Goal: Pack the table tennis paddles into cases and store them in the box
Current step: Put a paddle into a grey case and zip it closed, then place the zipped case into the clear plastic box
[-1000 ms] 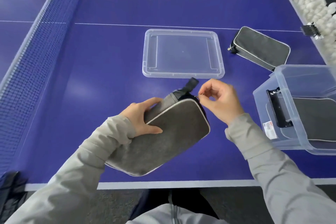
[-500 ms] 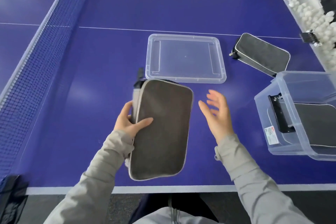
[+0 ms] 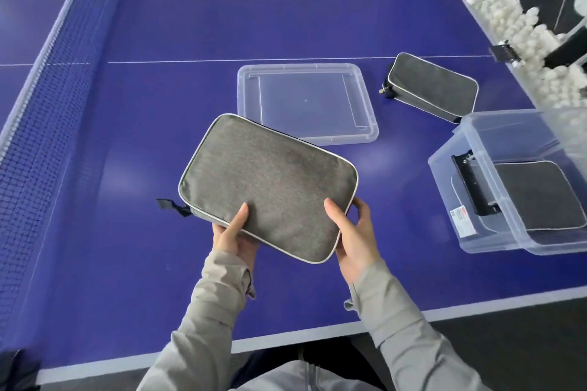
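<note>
Hands, left (image 3: 233, 240) and right (image 3: 355, 240), clasp grey case (image 3: 266, 184) above table (image 3: 158, 105).

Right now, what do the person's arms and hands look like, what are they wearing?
Both arms wear light grey long sleeves with snug cuffs at the wrists. The left hand and right hand are bare: no gloves, rings or watch visible.

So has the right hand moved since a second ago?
Yes. The right hand has left the zipper end and now grips the grey case at its near right corner, further from the clear lid on the table.
</note>
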{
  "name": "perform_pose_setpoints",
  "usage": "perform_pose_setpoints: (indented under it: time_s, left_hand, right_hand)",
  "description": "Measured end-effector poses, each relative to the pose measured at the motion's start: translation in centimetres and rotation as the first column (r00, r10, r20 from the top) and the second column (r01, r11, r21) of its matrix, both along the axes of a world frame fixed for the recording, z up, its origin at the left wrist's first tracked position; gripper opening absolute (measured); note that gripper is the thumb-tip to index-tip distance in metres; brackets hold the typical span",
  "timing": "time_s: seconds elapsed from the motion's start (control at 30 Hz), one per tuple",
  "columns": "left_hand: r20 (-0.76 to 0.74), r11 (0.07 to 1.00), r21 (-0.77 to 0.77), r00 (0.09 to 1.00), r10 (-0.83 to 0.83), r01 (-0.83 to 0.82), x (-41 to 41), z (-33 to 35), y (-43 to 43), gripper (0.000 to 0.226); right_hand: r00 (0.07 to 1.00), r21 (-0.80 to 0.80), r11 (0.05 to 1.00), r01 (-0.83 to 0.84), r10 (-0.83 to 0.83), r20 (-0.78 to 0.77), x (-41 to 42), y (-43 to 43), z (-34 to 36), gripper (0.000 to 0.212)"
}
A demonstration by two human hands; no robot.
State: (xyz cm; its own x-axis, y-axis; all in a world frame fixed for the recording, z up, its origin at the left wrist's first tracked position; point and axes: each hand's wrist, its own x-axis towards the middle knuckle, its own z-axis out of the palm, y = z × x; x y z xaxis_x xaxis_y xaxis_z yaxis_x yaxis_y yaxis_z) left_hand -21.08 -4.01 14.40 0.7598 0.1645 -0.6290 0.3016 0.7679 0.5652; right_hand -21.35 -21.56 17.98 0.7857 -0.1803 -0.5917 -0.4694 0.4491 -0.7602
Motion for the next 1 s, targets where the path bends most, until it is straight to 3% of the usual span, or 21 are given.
perform_pose_setpoints:
  time_s: [0.07, 0.2, 0.33, 0.47, 0.57, 0.7, 0.8, 1.0]
  left_hand:
    - [0.006, 0.995, 0.02, 0.996, -0.094, 0.094, -0.2, -0.3, 0.1, 0.054]
    - [-0.005, 0.963, -0.006, 0.963, -0.27, 0.27, -0.1, -1.2, 2.1, 0.032]
    - [0.019, 0.94, 0.097, 0.943, -0.332, 0.328, 1.7, -1.2, 5.9, 0.045]
    - [0.062, 0.746, 0.368, 0.786, -0.615, 0.555, 3.5, 0.7, 5.5, 0.06]
    - [0.02, 0.621, 0.467, 0.695, -0.719, 0.63, 3.7, 1.9, 2.6, 0.074]
    - [-0.003, 0.653, 0.451, 0.732, -0.681, 0.609, 1.5, 2.0, -1.0, 0.085]
    - [0.007, 0.671, 0.474, 0.759, -0.651, 0.57, -0.8, 2.2, -4.6, 0.086]
    - [0.06, 0.723, 0.471, 0.799, -0.598, 0.506, -5.7, 2.5, -14.1, 0.064]
  right_hand:
    - [0.999, -0.02, 1.0, 0.024, -0.023, 0.022, -0.3, -1.0, 0.2, 0.054]
    - [0.996, -0.055, 0.996, 0.071, -0.068, 0.054, -1.0, -3.5, 1.0, 0.064]
    - [0.994, -0.073, 0.995, 0.065, -0.058, 0.089, -2.2, -7.0, 1.6, 0.061]
    - [0.995, -0.104, 0.994, 0.032, -0.021, 0.101, -3.4, -10.3, 2.1, 0.051]
    - [0.995, -0.162, 0.987, 0.006, 0.01, 0.1, -4.1, -12.7, 2.3, 0.047]
    - [0.994, -0.289, 0.957, -0.023, 0.053, 0.096, -4.9, -16.6, 2.4, 0.035]
    - [0.988, -0.413, 0.909, -0.059, 0.112, 0.107, -5.9, -20.3, 3.0, 0.042]
    - [0.978, -0.498, 0.867, -0.031, 0.13, 0.165, -9.1, -29.6, 3.7, 0.051]
